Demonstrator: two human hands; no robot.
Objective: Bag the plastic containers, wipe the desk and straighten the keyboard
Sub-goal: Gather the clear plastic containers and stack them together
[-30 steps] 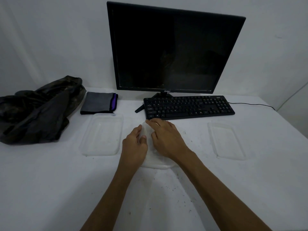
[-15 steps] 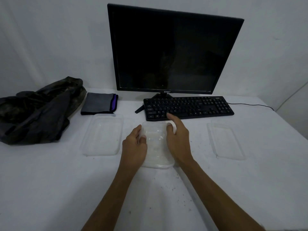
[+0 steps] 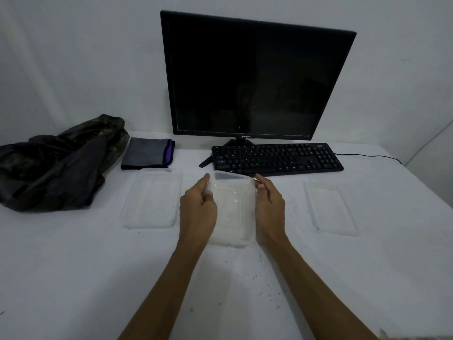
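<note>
A clear plastic container (image 3: 231, 209) sits at the middle of the white desk (image 3: 73, 266). My left hand (image 3: 197, 204) grips its left side and my right hand (image 3: 268, 204) grips its right side. Its far edge is lifted and overlaps the front of the black keyboard (image 3: 277, 158). A second clear container (image 3: 154, 197) lies to the left, and a flat clear lid (image 3: 331, 207) lies to the right. A crumpled black bag (image 3: 56, 163) rests at the far left. A folded grey cloth with a purple edge (image 3: 147, 153) lies beside the bag.
A black monitor (image 3: 252, 77) stands behind the keyboard, whose cable (image 3: 367, 156) runs off to the right. Dark crumbs (image 3: 245, 268) are scattered on the desk in front of the middle container. A white wall backs the desk.
My right hand slid from the top of the middle container to its right side. Both hands now hold it by the sides and its far edge has come up.
</note>
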